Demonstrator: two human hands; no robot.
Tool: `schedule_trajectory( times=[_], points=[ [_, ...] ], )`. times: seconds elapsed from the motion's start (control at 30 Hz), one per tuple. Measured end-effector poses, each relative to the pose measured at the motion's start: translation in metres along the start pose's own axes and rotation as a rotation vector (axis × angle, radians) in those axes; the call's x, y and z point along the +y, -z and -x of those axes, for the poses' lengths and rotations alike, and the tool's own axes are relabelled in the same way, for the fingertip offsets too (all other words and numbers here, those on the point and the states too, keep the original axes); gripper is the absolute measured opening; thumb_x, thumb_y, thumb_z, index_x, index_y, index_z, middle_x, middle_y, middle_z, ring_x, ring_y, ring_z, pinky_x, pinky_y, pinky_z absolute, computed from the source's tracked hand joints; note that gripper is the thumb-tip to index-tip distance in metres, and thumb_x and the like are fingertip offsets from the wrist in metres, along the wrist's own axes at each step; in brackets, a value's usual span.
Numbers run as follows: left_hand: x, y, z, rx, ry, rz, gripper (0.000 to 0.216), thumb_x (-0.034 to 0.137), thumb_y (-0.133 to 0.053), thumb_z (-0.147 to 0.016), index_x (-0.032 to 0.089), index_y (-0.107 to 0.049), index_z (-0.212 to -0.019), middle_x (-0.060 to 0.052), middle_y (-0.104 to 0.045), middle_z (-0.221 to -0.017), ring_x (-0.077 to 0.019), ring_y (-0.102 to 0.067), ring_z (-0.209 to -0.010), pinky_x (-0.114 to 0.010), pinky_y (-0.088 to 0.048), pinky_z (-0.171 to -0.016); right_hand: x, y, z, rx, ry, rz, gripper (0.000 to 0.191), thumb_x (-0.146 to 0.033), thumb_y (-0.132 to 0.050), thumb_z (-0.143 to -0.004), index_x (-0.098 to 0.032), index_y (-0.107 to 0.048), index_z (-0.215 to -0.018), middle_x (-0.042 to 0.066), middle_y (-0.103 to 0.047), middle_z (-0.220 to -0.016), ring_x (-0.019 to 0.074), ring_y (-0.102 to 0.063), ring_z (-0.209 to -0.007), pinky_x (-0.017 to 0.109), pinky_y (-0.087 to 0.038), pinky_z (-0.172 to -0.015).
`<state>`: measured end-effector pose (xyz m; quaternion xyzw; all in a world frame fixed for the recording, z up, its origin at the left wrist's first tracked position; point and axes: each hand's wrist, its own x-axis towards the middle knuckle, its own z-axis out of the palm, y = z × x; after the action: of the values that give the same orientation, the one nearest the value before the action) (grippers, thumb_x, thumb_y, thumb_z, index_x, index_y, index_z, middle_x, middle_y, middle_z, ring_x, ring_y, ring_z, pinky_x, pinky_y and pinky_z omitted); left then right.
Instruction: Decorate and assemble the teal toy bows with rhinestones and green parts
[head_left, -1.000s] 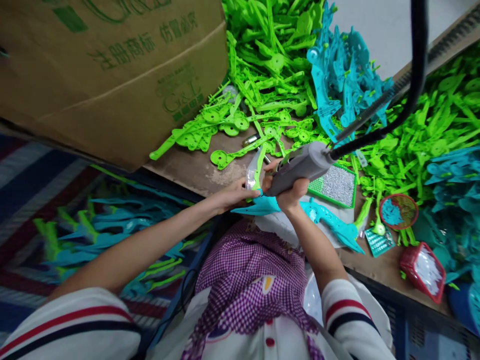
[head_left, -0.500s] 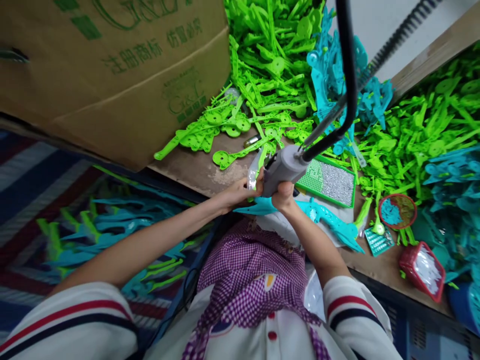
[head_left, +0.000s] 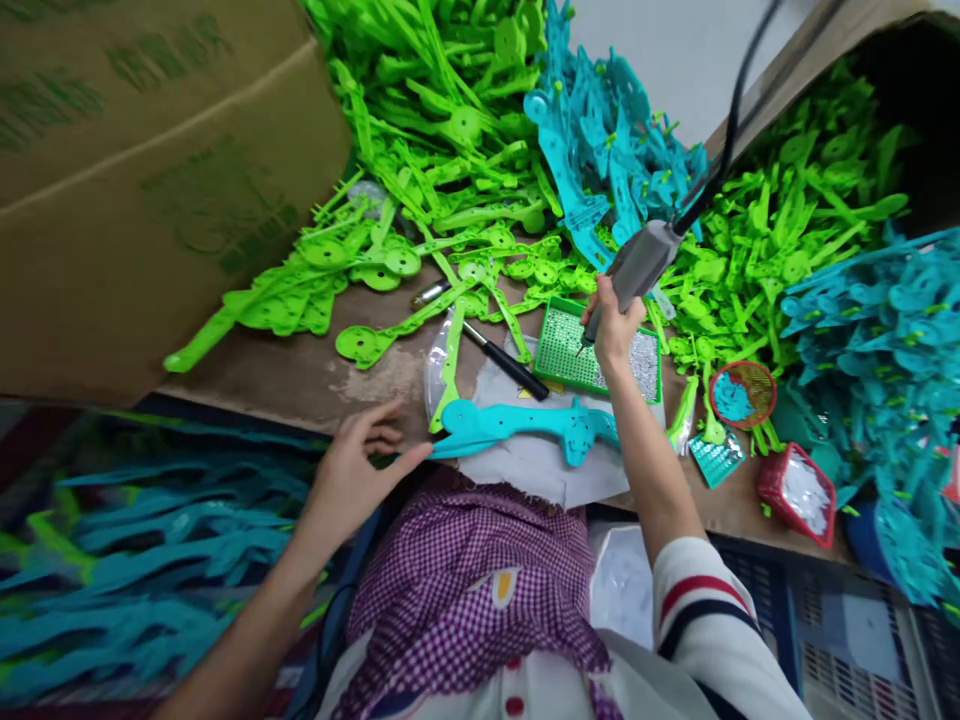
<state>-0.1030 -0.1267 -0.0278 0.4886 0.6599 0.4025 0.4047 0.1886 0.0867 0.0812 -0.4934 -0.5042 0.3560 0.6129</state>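
My right hand (head_left: 619,335) is wrapped round a grey electric screwdriver (head_left: 641,262) with a cable at its top. The bit points down over a green perforated tray (head_left: 551,375), whose right part holds many small silver screws. My left hand (head_left: 356,475) has its fingers apart, with the thumb at the left tip of a long blue plastic part (head_left: 517,420); whether it touches is unclear. That part lies on a white cloth (head_left: 540,475) at the table's front edge. Beyond it are a black-handled tool (head_left: 517,370) and a lime-green arm-shaped part (head_left: 448,365).
Heaps of lime-green parts (head_left: 465,125) and blue parts (head_left: 600,130) fill the back. A cardboard box (head_left: 165,200) stands at left. On the right are a round red basket (head_left: 757,385) and a red basket (head_left: 799,495) with clear pieces. More blue parts (head_left: 172,545) lie low at left.
My right hand has carried the screwdriver rightward from close to my left hand to over the green tray. My left hand has moved left and opened. The view has shifted too.
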Motion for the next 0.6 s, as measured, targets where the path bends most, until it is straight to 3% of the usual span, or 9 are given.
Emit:
schedule_trajectory(
  times=[0.1,0.17,0.3,0.6],
  points=[
    [-0.012,0.006,0.015,-0.063,-0.011,-0.055,0.043,0.05,-0.077,-0.079,0.026,-0.072,-0.115,-0.006,-0.068,-0.118,-0.0221,-0.069,-0.092,-0.033,-0.06,-0.08,0.019,0.0,-0.002,-0.026,-0.007,-0.015,0.045,-0.063,-0.072,-0.073,-0.02,-0.063,-0.08,-0.007,-0.051,-0.052,0.0092,-0.049,-0.042,0.026,-0.037,-0.044],
    [-0.016,0.006,0.019,-0.08,0.02,-0.018,0.033,0.048,-0.076,-0.081,0.027,-0.075,-0.107,-0.003,-0.07,-0.114,-0.0224,-0.07,-0.092,-0.033,-0.06,-0.081,0.022,-0.001,-0.002,-0.038,-0.028,-0.011,0.047,-0.066,-0.07,-0.073,-0.019,-0.064,-0.081,-0.006,-0.051,-0.052,0.0092,-0.049,-0.043,0.026,-0.038,-0.045],
    [-0.019,0.003,0.016,-0.097,0.061,0.03,0.029,0.048,-0.077,-0.079,0.03,-0.077,-0.102,-0.001,-0.074,-0.108,-0.0246,-0.071,-0.093,-0.038,-0.061,-0.087,0.021,0.0,-0.004,-0.041,-0.058,0.021,0.051,-0.071,-0.067,-0.072,-0.02,-0.064,-0.082,-0.005,-0.051,-0.054,0.0102,-0.051,-0.047,0.027,-0.042,-0.048],
    [-0.022,0.002,0.015,-0.088,0.064,0.04,0.028,0.048,-0.078,-0.078,0.03,-0.078,-0.098,-0.002,-0.075,-0.105,-0.025,-0.07,-0.093,-0.04,-0.061,-0.086,0.022,0.0,-0.006,-0.119,-0.007,0.05,0.055,-0.074,-0.063,-0.077,-0.02,-0.064,-0.086,-0.003,-0.052,-0.06,0.013,-0.059,-0.054,0.026,-0.047,-0.049]
  ],
)
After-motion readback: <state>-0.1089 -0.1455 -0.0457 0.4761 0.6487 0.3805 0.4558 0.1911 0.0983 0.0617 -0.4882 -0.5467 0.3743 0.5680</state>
